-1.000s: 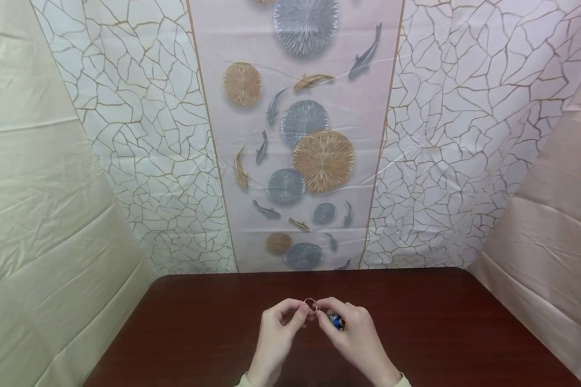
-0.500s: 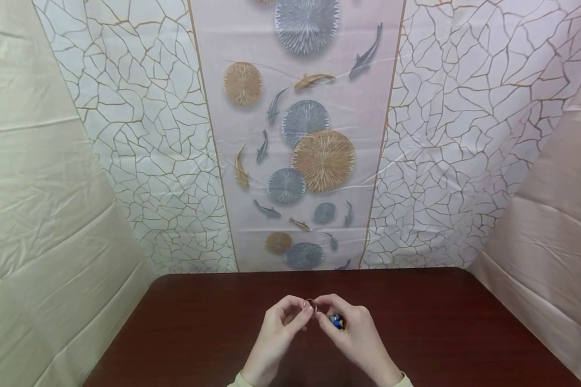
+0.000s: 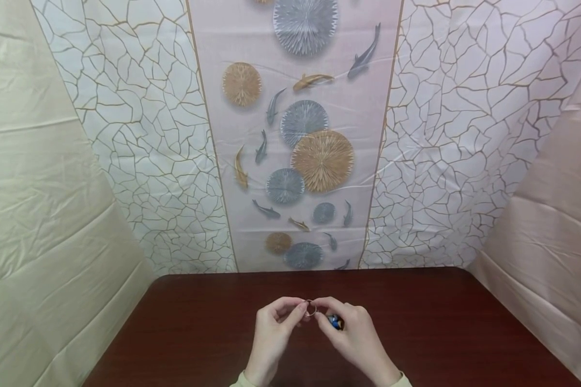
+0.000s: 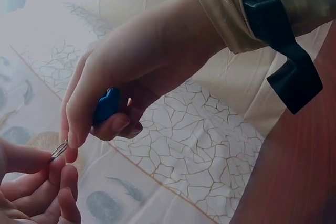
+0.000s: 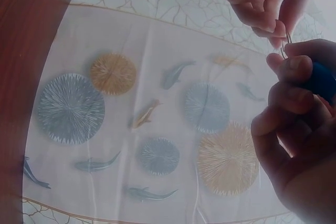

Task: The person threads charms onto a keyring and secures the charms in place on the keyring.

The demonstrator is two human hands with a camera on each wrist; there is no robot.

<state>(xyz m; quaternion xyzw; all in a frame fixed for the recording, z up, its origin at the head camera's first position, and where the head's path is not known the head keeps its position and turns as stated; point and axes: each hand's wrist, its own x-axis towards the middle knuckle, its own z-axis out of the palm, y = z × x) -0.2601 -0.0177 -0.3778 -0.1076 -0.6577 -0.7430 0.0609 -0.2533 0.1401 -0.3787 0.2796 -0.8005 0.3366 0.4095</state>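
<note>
A thin metal split ring is held up between both hands above the table. My left hand pinches its left side between thumb and forefinger. The thumb and forefinger of my right hand pinch the opposite side. Tucked under the right hand's other curled fingers is a shiny blue piece with some gold and dark parts; most of it is hidden. In the left wrist view the ring shows doubled wire, and the blue piece has a lobed edge. The right wrist view shows the blue piece inside the curled fingers.
A dark red-brown table lies under the hands. Behind it hangs a cloth with fish and round leaf patterns. Plain beige cloth walls stand at both sides. A black strap circles the right wrist.
The ring turned more edge-on half a second ago and now shows its round opening again. My left hand has shifted slightly left; the right hand has hardly moved.
</note>
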